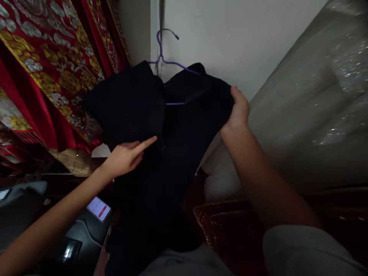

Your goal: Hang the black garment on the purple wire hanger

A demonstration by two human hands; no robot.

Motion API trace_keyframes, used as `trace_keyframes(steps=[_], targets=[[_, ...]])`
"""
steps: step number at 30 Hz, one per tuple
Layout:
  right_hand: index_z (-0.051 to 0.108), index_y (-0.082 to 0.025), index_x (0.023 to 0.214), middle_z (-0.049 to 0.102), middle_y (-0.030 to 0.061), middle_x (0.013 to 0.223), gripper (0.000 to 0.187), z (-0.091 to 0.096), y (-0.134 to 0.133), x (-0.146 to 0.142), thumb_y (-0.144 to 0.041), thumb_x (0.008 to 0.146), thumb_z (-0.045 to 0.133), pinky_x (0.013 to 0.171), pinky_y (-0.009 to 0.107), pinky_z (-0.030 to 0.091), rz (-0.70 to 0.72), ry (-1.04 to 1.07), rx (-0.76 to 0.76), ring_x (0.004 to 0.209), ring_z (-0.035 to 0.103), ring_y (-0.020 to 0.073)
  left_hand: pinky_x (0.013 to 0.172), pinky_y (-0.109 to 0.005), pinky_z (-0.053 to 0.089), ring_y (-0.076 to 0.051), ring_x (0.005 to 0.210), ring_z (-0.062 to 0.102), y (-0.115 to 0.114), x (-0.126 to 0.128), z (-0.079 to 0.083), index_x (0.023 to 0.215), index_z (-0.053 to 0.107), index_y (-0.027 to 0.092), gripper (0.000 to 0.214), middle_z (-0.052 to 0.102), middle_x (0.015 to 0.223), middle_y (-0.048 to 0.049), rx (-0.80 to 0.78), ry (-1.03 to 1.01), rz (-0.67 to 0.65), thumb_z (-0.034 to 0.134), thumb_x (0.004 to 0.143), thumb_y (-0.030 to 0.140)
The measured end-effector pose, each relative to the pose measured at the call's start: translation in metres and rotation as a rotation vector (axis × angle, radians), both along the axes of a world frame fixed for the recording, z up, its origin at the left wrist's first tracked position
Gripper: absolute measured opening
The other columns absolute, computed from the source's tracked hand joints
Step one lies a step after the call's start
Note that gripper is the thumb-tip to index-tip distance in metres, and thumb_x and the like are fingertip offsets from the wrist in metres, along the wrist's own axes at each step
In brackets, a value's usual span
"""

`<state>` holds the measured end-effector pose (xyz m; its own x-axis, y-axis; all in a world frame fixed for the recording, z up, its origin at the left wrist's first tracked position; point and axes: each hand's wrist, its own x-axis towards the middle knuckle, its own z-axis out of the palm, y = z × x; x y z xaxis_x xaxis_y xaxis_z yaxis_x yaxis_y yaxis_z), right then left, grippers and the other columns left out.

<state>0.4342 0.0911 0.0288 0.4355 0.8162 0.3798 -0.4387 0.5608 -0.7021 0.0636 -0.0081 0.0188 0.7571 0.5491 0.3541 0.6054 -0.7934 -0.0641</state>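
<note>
— Dim all over?
— Mostly. Brightest on the wall (230, 34) above the garment (172, 126); murky below it.
— Any detail in the garment?
— Almost none: flat black, folds lost in shadow.
— Glare?
— Only glints on the silver cloth (345, 69) right of the garment, plus a glowing phone (98, 209) lower left of it.
— Sharpness?
— Soft and grainy; stretched and bent far out from the garment.
</note>
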Motion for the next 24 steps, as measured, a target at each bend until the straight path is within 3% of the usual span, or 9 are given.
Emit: trace_keyframes(steps=[3, 6, 9, 13, 15, 19, 22, 24], targets=[[0.071, -0.015, 0.099, 0.076, 0.0066, 0.101, 0.024, -0.001, -0.026, -0.003, -0.037, 0.097, 0.062, 0.102, 0.041, 0.057, 0.041, 0.125, -0.082, 0.104, 0.073, 0.0218, 0.078, -0.032, 0.058, -0.02, 0.089, 0.072, 0.004, 0.016, -0.019, 0.168, 0.016, 0.032, 0.069, 0.073, 0.113, -0.0055, -0.095, 0.062, -0.002, 0.043, 0.105, 0.02], [0.07, -0.015, 0.099, 0.076, 0.0058, 0.1, 0.025, 0.001, -0.034, -0.009, -0.039, 0.091, 0.07, 0.102, 0.04, 0.057, 0.051, 0.082, -0.055, 0.105, 0.073, 0.0222, 0.08, -0.033, 0.058, -0.021, 0.094, 0.073, 0.004, 0.031, -0.025, 0.169, 0.016, 0.031, 0.073, 0.073, 0.119, -0.0076, -0.143, 0.04, 0.017, 0.044, 0.103, 0.019], [0.068, -0.017, 0.101, 0.076, 0.0049, 0.094, 0.029, 0.004, -0.017, -0.015, -0.042, 0.088, 0.072, 0.104, 0.04, 0.056, 0.097, -0.02, -0.08, 0.108, 0.072, 0.0228, 0.079, -0.033, 0.059, -0.022, 0.09, 0.073, 0.003, 0.042, -0.025, 0.169, 0.019, 0.031, 0.074, 0.073, 0.12, -0.0081, -0.161, -0.014, 0.058, 0.045, 0.101, 0.018], [0.061, -0.02, 0.101, 0.075, 0.0046, 0.086, 0.03, 0.009, 0.021, -0.013, -0.049, 0.095, 0.06, 0.11, 0.041, 0.05, 0.127, -0.221, -0.069, 0.108, 0.071, 0.0214, 0.076, -0.032, 0.059, -0.022, 0.086, 0.073, 0.006, 0.051, -0.027, 0.168, 0.022, 0.029, 0.075, 0.071, 0.122, -0.0092, -0.185, -0.075, 0.124, 0.047, 0.098, 0.019], [0.058, -0.021, 0.101, 0.076, 0.0045, 0.089, 0.033, 0.006, 0.03, -0.008, -0.053, 0.095, 0.057, 0.11, 0.042, 0.049, 0.123, -0.266, -0.053, 0.107, 0.07, 0.0204, 0.078, -0.033, 0.059, -0.024, 0.09, 0.073, 0.009, 0.053, -0.031, 0.165, 0.031, 0.024, 0.071, 0.069, 0.124, -0.0126, -0.216, -0.079, 0.197, 0.049, 0.097, 0.019], [0.062, -0.022, 0.106, 0.077, 0.0042, 0.097, 0.038, -0.022, 0.014, 0.0, -0.057, 0.09, 0.062, 0.104, 0.042, 0.053, 0.099, -0.172, -0.098, 0.106, 0.071, 0.0211, 0.077, -0.035, 0.057, -0.025, 0.086, 0.072, 0.007, 0.052, -0.052, 0.139, 0.059, 0.019, 0.04, 0.069, 0.115, -0.0138, -0.301, -0.088, 0.296, 0.05, 0.101, 0.027], [0.068, -0.023, 0.1, 0.077, 0.0054, 0.097, 0.039, -0.05, -0.005, 0.004, -0.058, 0.083, 0.071, 0.093, 0.044, 0.059, 0.018, -0.025, -0.171, 0.104, 0.072, 0.0253, 0.076, -0.034, 0.055, -0.023, 0.082, 0.07, -0.005, 0.05, -0.078, 0.117, 0.067, 0.02, 0.025, 0.069, 0.104, -0.0102, -0.354, -0.232, 0.287, 0.055, 0.102, 0.036], [0.069, -0.023, 0.093, 0.075, 0.0059, 0.097, 0.035, -0.064, -0.01, 0.007, -0.056, 0.081, 0.073, 0.088, 0.044, 0.061, -0.053, -0.057, -0.144, 0.105, 0.072, 0.0269, 0.078, -0.032, 0.054, -0.022, 0.083, 0.069, -0.016, 0.05, -0.095, 0.108, 0.067, 0.02, 0.022, 0.069, 0.1, -0.0089, -0.377, -0.404, 0.273, 0.058, 0.101, 0.039]])
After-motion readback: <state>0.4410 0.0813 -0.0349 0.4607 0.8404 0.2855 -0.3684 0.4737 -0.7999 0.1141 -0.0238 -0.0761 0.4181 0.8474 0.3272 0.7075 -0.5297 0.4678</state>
